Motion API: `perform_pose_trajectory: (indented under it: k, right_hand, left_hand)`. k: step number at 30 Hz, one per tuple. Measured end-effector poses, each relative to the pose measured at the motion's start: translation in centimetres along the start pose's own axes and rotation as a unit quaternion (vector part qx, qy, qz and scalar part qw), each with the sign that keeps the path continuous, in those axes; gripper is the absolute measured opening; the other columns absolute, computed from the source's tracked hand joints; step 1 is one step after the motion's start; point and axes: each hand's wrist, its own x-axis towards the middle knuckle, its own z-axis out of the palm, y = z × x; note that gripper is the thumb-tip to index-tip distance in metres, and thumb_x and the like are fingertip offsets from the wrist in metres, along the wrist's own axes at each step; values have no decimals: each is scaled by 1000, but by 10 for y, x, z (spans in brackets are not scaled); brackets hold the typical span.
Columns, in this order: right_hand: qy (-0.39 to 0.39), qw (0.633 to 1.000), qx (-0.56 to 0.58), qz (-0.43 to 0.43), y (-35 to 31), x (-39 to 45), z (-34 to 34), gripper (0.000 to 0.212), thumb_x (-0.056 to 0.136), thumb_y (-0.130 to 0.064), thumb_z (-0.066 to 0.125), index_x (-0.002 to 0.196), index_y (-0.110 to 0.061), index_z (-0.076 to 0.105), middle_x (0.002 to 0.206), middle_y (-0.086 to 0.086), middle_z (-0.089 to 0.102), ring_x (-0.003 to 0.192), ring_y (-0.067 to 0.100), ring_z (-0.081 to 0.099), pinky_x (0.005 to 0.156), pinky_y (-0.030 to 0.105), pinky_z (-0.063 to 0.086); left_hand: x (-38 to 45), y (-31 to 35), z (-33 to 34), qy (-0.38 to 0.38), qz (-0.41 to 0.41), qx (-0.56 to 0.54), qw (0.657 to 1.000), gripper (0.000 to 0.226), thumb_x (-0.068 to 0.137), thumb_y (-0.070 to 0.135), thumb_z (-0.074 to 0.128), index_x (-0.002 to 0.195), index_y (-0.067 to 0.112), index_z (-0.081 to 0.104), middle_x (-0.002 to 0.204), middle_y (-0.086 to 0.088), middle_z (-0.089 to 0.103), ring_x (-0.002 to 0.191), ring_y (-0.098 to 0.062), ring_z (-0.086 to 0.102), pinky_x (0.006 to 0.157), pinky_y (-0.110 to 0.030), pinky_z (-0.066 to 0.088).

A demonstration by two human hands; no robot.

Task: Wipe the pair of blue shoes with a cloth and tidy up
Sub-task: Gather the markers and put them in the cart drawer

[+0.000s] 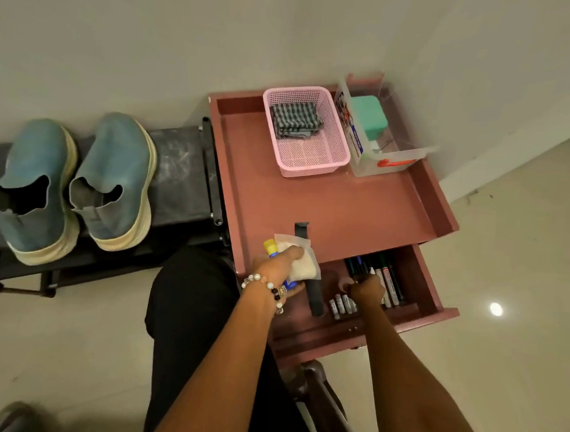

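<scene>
Two blue slip-on shoes (pixel 77 185) with cream soles stand side by side on a low black bench (pixel 177 174) at the left. My left hand (pixel 276 265) grips a clear packet of white stuff (pixel 302 266) together with a yellow-capped blue tube (pixel 270 247), over the left end of the open drawer (pixel 413 316). My right hand (pixel 367 291) is inside that drawer, fingers curled around a small round object that I cannot make out. A folded grey striped cloth (pixel 295 120) lies in the pink basket (pixel 307 167) on the cabinet top.
The pink cabinet top (pixel 343 205) has raised edges; a clear box (pixel 390 163) with a green container stands at its back right. Markers (pixel 387 280), small batteries (pixel 340 304) and a black strap (pixel 315 296) lie in the drawer. My dark-trousered knee is between bench and cabinet.
</scene>
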Motion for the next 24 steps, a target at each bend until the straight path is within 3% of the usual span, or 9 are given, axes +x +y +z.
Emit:
perform_pose_trajectory:
  k: [5, 8, 10, 12, 15, 17, 19, 21, 24]
  right_hand:
    - [13, 997, -73, -20, -6, 20, 16, 22, 85, -4, 62, 99, 12, 63, 104, 28, 65, 97, 38, 62, 63, 28, 36]
    - [51, 994, -96, -23, -8, 20, 16, 18, 85, 6, 54, 99, 14, 61, 104, 30, 64, 100, 41, 60, 75, 37, 45]
    - [81, 995, -51, -24, -13, 12, 12, 18, 84, 5, 55, 97, 14, 63, 101, 31, 64, 99, 42, 60, 75, 37, 46]
    - [85, 993, 81, -27, -20, 0, 4, 15, 82, 2, 60, 94, 9, 67, 93, 27, 67, 94, 42, 63, 73, 33, 45]
    - [-102, 934, 340, -25, -35, -42, -17, 17, 87, -8, 65, 96, 6, 65, 84, 18, 68, 85, 35, 66, 77, 40, 55]
    - [-231, 897, 374, -49, -38, -74, -37, 25, 88, -20, 64, 99, 3, 66, 86, 14, 69, 80, 26, 67, 73, 36, 56]
    - [-306, 885, 342, -74, -38, -100, -53, 26, 88, -24, 63, 97, 0, 69, 90, 15, 71, 82, 24, 68, 74, 37, 56]
    - [-310, 896, 305, -94, -36, -113, -58, 23, 84, -19, 68, 99, -2, 70, 95, 17, 71, 88, 26, 68, 81, 43, 55]
    - [-263, 912, 303, -84, -31, -115, -56, 22, 76, -6, 73, 98, -2, 70, 95, 18, 71, 86, 28, 67, 80, 44, 54]
  left_hand:
    - [23, -1, 10, 0, 10, 8, 1000, 18, 79, 8, 74, 86, 12, 58, 87, -9, 66, 78, -23, 65, 63, -39, 55]
    - [25, -1, 14, -4, 14, 20, 1000, 17, 79, 8, 74, 85, 12, 58, 88, -10, 67, 79, -23, 65, 62, -38, 56]
    - [27, -2, 14, -6, 16, 22, 1000, 17, 78, 8, 74, 86, 12, 59, 90, -10, 67, 80, -23, 65, 60, -37, 55]
    - [26, -3, 12, -2, 21, 24, 999, 17, 78, 9, 74, 86, 12, 59, 89, -9, 67, 79, -23, 65, 58, -36, 54]
    - [26, -5, 8, 6, 26, 26, 999, 17, 78, 10, 75, 87, 12, 60, 93, -11, 67, 81, -24, 66, 59, -37, 55]
    - [24, -8, 8, 2, 22, 28, 999, 16, 78, 9, 74, 87, 12, 60, 92, -12, 67, 81, -26, 66, 63, -40, 56]
    - [20, -11, 9, -9, 13, 38, 999, 16, 79, 8, 73, 87, 11, 59, 91, -13, 67, 83, -29, 66, 69, -45, 57]
    - [15, -13, 11, -24, 8, 50, 998, 17, 79, 8, 73, 89, 10, 60, 94, -15, 68, 86, -31, 67, 74, -48, 56]
    - [10, -16, 11, -39, 5, 54, 998, 16, 80, 8, 73, 90, 8, 60, 92, -16, 67, 84, -31, 67, 63, -46, 57]
